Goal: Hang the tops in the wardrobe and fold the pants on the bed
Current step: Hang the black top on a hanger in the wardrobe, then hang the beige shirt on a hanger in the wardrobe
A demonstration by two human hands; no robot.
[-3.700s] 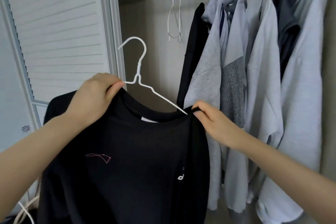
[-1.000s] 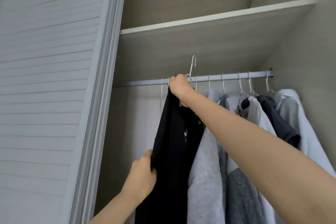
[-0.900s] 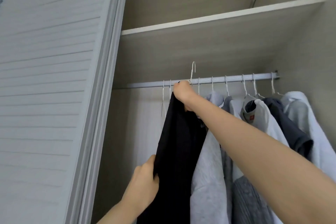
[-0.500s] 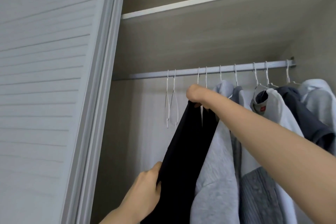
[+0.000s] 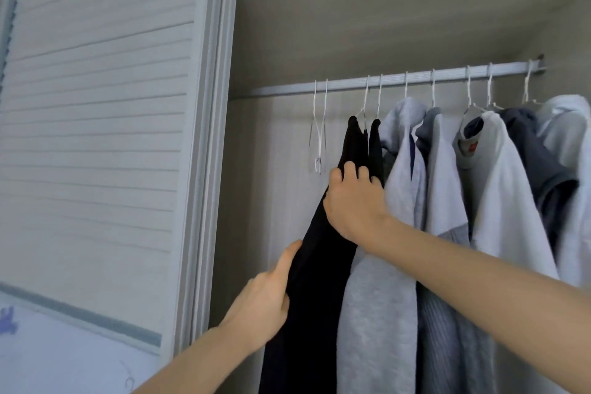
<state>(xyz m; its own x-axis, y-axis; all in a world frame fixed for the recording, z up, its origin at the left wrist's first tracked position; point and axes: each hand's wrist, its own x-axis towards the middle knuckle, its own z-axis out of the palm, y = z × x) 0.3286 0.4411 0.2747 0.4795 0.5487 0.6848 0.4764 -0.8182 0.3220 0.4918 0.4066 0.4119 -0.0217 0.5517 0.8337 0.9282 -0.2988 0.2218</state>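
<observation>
- R hand (image 5: 353,201) fingers (image 5: 350,169) curled over black top (image 5: 319,281), partway down it; was up at rail (image 5: 399,81) 0.5 s ago.
- L hand (image 5: 265,301) grips top's left edge lower down, same as before.
- Top's hanger (image 5: 365,99) now hooked on rail, left end, beside grey tops (image 5: 403,169) — this one looks hung.
- Hidden: hem cut off, bed & pants out of view.

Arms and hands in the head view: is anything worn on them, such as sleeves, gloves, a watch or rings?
Nothing visible. The left hand and right hand are gloveless, and both forearms are uncovered to the frame edge: no cuffs, watch, bracelet or rings show.
</observation>
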